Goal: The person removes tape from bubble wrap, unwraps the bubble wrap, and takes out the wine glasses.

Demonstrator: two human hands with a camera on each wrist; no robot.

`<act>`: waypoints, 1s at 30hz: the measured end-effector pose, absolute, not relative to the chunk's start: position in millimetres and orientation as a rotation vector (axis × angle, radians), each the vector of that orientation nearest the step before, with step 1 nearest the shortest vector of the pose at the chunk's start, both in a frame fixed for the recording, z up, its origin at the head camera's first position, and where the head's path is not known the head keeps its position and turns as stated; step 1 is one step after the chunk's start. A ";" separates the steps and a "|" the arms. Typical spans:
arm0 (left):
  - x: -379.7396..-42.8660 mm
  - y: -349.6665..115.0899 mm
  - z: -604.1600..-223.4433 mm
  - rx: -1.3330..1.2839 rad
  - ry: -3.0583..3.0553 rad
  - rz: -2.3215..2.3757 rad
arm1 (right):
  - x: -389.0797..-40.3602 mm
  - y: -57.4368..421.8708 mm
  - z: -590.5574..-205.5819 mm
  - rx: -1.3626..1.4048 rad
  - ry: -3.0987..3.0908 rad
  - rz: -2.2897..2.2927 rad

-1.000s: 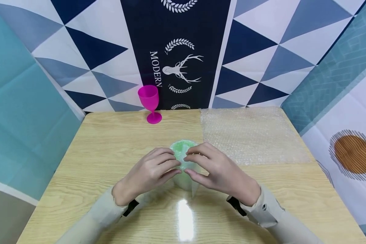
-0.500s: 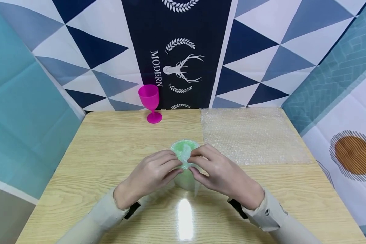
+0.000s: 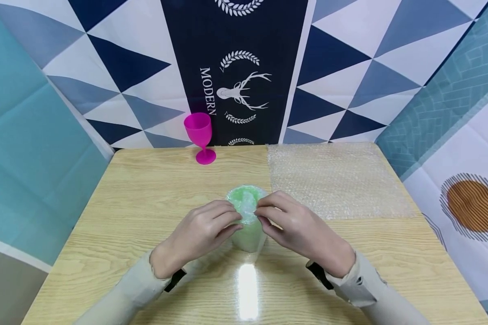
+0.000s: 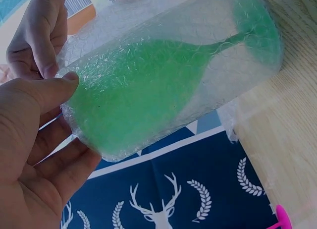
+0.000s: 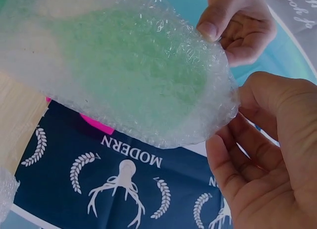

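A green goblet (image 4: 148, 85) stands upright at the table's middle, rolled in a sleeve of bubble wrap (image 5: 124, 65). Its stem and foot show through the wrap in the left wrist view. My left hand (image 3: 203, 232) holds the near left of the sleeve's top rim, its thumb on the outside and fingers on the far side. On the right, my right hand (image 3: 293, 225) pinches the rim's edge between thumb and fingers. Both hands sit close together at the top, with the goblet's mouth partly covered by wrap.
A pink goblet (image 3: 198, 131) stands at the table's back edge, left of centre. A flat sheet of bubble wrap (image 3: 337, 180) lies at the back right. Patterned cloth (image 3: 329, 58) hangs behind the wooden table (image 3: 146, 189).
My right hand has shifted slightly right, and its thumb has come in to the fingers at the rim. The left hand has stayed nearly still. Both goblets have kept their places.
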State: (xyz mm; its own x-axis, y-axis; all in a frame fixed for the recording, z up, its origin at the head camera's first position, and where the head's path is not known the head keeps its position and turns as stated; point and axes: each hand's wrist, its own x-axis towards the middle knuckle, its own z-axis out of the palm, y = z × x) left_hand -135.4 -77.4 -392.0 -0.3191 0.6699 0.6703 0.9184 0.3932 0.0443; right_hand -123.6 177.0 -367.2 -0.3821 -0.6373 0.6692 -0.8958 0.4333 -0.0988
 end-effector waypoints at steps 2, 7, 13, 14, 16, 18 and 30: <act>-135.8 -78.0 -391.8 -1.353 -2.097 -0.582 | -124.3 178.8 -366.7 1.281 -2.138 0.625; -137.0 -79.5 -391.3 -1.356 -2.111 -0.595 | -125.4 183.9 -364.7 1.254 -2.146 0.614; -137.3 -79.2 -392.6 -1.346 -2.113 -0.595 | -124.3 188.5 -366.2 1.278 -2.206 0.573; -137.2 -78.9 -392.9 -1.342 -2.112 -0.593 | -123.9 188.7 -367.0 1.284 -2.220 0.565; -136.9 -78.2 -393.6 -1.334 -2.111 -0.590 | -123.2 188.2 -368.9 1.289 -2.242 0.551; -136.8 -77.7 -394.0 -1.325 -2.111 -0.584 | -122.8 187.5 -370.9 1.278 -2.258 0.533; -137.7 -79.9 -394.1 -1.322 -2.131 -0.607 | -121.7 185.0 -372.3 1.179 -2.226 0.571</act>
State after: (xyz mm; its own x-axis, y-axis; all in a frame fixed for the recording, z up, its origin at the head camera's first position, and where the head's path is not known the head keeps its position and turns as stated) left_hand -137.7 -79.9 -394.1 -0.3615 0.6560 0.6626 0.9066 0.4133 0.0855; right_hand -121.7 185.0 -372.3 -0.4629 -0.6096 0.6435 -0.8441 0.5248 -0.1100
